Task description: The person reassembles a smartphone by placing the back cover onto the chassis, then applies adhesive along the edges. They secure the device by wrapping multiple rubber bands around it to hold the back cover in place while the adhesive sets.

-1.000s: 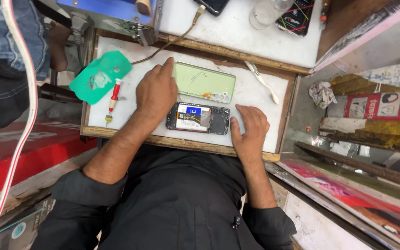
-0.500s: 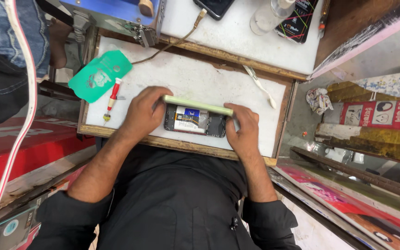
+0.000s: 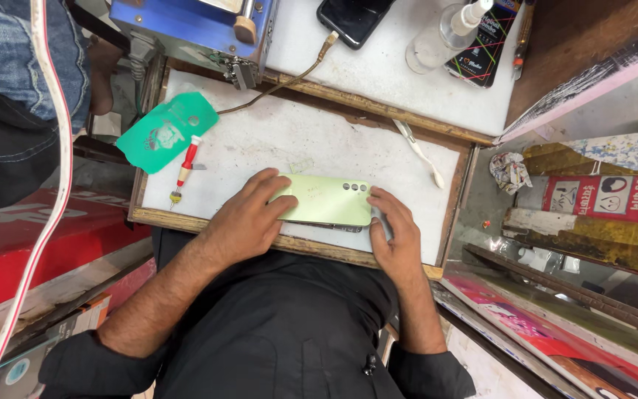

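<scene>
Centre of frame: pale green phone lying back-up on the white desk. Left hand rests its fingers flat, close together, on the phone's left end; right hand grips the right end. Red screwdriver and green card lie upper left.

Both forearms bare, sleeves pushed to elbows, angled inward. Left hand lay palm down, fingers flat and spread slightly rightward. Right hand curled, fingers bent, thumb tucked leftward.
</scene>
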`<state>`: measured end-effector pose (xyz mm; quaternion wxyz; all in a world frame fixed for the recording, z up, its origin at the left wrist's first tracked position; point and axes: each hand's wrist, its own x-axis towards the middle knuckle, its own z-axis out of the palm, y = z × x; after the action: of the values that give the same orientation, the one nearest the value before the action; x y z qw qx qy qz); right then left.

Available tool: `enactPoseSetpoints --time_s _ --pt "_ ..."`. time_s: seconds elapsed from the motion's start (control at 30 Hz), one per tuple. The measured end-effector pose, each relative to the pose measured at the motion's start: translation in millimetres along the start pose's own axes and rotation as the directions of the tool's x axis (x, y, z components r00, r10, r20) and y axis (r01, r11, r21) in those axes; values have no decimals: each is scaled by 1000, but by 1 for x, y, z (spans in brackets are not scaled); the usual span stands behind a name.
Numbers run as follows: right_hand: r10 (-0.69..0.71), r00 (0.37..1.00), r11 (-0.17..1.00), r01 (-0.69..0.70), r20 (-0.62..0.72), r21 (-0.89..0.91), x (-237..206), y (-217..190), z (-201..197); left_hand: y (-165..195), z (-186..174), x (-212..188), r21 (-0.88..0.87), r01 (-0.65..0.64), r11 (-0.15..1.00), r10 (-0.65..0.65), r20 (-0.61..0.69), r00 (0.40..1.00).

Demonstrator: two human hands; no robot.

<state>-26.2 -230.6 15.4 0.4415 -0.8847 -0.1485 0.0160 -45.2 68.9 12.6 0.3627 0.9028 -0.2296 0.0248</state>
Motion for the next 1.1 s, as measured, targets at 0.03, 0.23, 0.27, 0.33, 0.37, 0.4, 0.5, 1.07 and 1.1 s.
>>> enactPoseSetpoints --time_s 0.03,0.23,0.27,0.33,0.37,0.4,0.5,1.07,1.1 --pt "11 1000 1000 -11 5 -8 0 -1 0 -1 0 1 6 -16 1000 16 7 1000" --pt "-125 981 968 154 151 -198 11 -13 -3 -11 -7 2 -28 -30 999 32 54 998" --pt "-137 971 958 181 198 -223 12 -15 -5 -12 -8 2 -38 -36 999 38 57 998" --pt "-160 959 944 218 233 -249 17 -16 -5 -14 -7 0 -45 -57 997 57 -6 998" --pt "-164 960 942 220 225 -253 18 -16 -6 -14 -5 -2 -50 -67 997 65 -36 997" --pt "-168 962 941 222 217 -256 19 -15 -6 -14 -3 -2 -85 -16 996 11 -62 998" --pt "-86 993 996 86 81 -2 27 -7 -4 -13 7 1 -217 128 968 -160 -137 978" --pt "88 994 987 -79 60 -139 48 4 -3 13 -2 -2 200 -66 977 61 34 998" --pt "93 993 987 -83 68 -141 50 4 -4 16 1 1 242 -45 969 38 33 999"
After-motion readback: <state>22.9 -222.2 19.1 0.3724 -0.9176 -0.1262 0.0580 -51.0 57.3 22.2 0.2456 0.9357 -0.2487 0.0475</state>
